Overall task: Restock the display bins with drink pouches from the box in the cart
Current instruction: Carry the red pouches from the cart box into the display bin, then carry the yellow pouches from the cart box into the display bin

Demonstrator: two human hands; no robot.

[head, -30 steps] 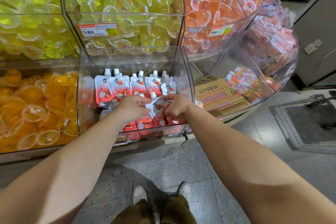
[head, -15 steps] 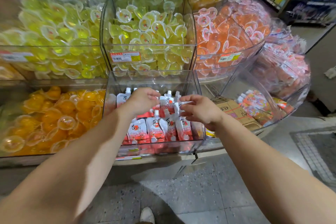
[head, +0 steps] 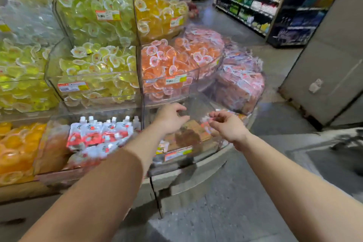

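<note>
Red and white drink pouches (head: 102,133) with white caps stand in rows in a clear display bin (head: 59,143) at lower left. My left hand (head: 170,118) hovers with loosely curled fingers and holds nothing, in front of the neighbouring clear bin (head: 225,143). That bin has a brown cardboard piece (head: 192,129) on its floor and a few pouches (head: 205,124) at its back. My right hand (head: 227,124) hangs beside it, fingers relaxed and bare. The box and the cart are out of view. The picture is blurred by motion.
Upper bins hold green jelly cups (head: 98,61), yellow cups (head: 157,12), orange cups (head: 172,61) and pink packs (head: 241,84). Orange cups (head: 13,149) fill the bin at far left. A grey pillar (head: 330,61) stands right, shelves (head: 255,0) behind, speckled floor below.
Both hands have come out of the pouch bin and moved right, in front of the neighbouring bin. The view has swung up and to the right. The pouches stay in the bin.
</note>
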